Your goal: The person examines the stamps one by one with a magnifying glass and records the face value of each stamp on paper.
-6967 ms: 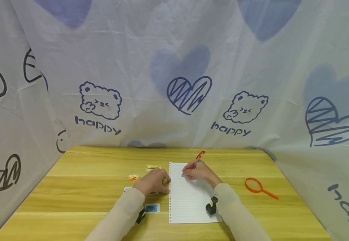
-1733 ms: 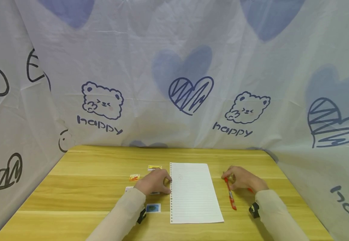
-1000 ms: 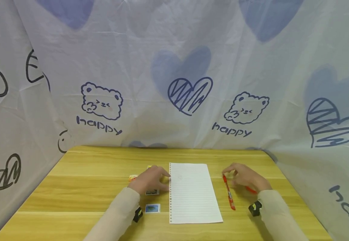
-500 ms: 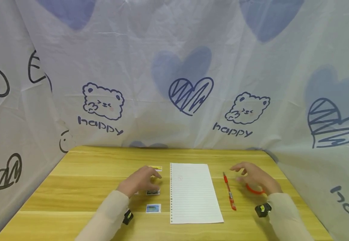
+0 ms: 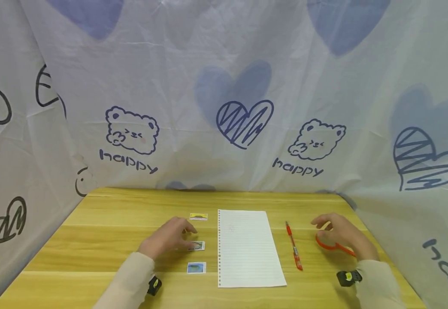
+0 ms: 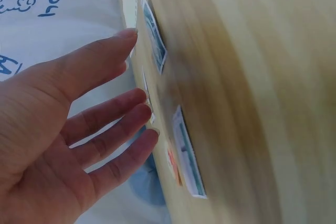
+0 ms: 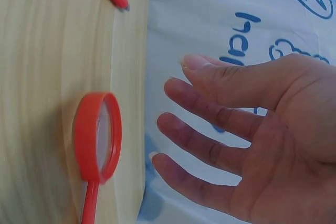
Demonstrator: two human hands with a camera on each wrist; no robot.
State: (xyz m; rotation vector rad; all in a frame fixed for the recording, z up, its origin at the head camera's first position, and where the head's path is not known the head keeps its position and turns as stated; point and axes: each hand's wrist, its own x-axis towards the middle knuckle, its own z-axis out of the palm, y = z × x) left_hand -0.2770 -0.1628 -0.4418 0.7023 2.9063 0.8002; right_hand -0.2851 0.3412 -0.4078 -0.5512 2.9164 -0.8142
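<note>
My left hand hovers over the small stamp-like picture cards left of the paper, fingers relaxed and holding nothing. In the head view a yellow card, a green card and a blue card show. The left wrist view has another pale card and a red-and-yellow card below the fingers. My right hand, also loose, is above a red magnifying glass and partly hides it. In the right wrist view the magnifying glass lies apart from the fingers.
A lined sheet of paper with punched holes lies mid-table, bearing a faint small mark near its top left. Right of it lies a red pen. A printed white curtain hangs behind the wooden table.
Earlier my right hand held the pen on the paper; the pen now lies right of the sheet, released. My left hand has left the paper's edge and moved left; the right has moved right.
</note>
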